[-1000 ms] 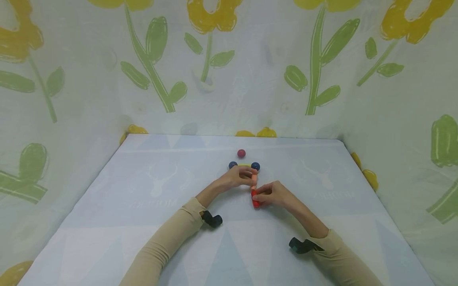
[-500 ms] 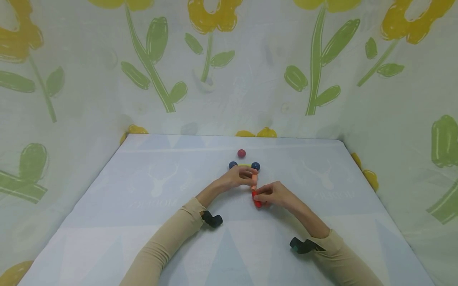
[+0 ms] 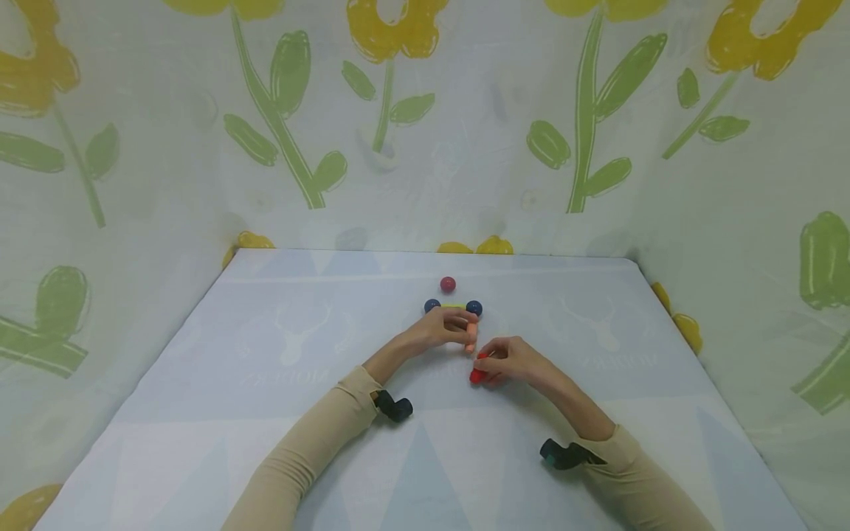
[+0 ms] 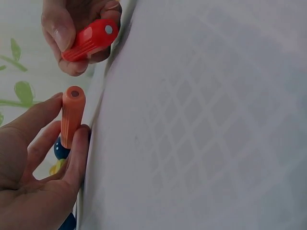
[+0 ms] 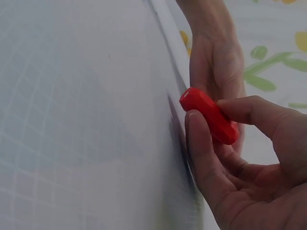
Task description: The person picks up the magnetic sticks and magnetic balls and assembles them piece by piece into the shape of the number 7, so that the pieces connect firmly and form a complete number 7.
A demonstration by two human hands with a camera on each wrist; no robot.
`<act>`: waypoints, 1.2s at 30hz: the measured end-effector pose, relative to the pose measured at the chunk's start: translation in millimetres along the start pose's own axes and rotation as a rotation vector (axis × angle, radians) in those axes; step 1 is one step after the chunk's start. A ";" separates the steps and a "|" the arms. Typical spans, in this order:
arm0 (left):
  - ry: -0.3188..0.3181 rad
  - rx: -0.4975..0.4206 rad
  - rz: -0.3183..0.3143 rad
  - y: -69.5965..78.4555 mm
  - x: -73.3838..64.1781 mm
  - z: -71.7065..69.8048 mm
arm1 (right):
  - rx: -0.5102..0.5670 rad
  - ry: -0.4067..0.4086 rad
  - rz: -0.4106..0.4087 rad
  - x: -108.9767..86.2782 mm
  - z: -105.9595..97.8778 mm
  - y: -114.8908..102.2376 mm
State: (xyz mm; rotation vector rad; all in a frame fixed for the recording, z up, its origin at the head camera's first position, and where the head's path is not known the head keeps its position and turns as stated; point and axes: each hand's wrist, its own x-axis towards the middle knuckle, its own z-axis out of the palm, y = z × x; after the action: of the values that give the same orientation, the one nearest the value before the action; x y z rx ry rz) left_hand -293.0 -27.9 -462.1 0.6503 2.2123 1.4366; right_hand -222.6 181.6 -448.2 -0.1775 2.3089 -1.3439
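Note:
An orange magnetic rod (image 4: 72, 117) is pinched between the thumb and fingers of my left hand (image 3: 438, 329), its near end showing a dark round disc. Beyond it, a dark blue ball (image 3: 474, 308) lies at the rod's far end; whether they touch is hidden by fingers. My right hand (image 3: 516, 360) grips a red magnetic rod (image 5: 211, 116) with thumb and fingertips. In the left wrist view the red rod is held tilted, apart from the orange one, a grey disc in its end.
A yellow rod (image 3: 454, 305) links the dark blue ball to a second blue ball (image 3: 432, 304) on its left. Behind them lies a dark red ball (image 3: 448, 284). The pale table (image 3: 299, 435) is walled by flower-printed cloth (image 3: 465, 184).
The red rod has come away from the orange rod's near end and turned, its far end swinging right, in my right hand. My left hand has stayed in place.

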 end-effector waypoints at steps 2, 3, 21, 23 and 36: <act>0.000 -0.001 0.001 0.6 -0.6 0.1 | 0.025 -0.008 0.003 -0.5 -0.6 -0.2; -0.001 -0.002 0.001 0.9 -0.8 0.1 | 0.034 -0.009 0.008 -0.9 -0.8 -0.5; -0.008 -0.010 0.011 -1.7 0.9 -0.7 | -0.074 0.001 -0.019 -1.7 -3.1 -2.2; -0.011 -0.015 0.013 -1.9 1.0 -0.9 | -0.070 -0.003 -0.017 -0.8 -3.3 -1.7; -0.013 0.000 0.039 0.8 -2.8 0.4 | -0.073 -0.027 -0.009 2.4 1.7 0.1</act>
State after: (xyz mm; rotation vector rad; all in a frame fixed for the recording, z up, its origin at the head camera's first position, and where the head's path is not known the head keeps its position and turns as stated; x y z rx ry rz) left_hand -290.3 -29.0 -461.3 0.7040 2.2009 1.4475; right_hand -224.0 179.4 -449.8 -0.2284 2.3393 -1.2545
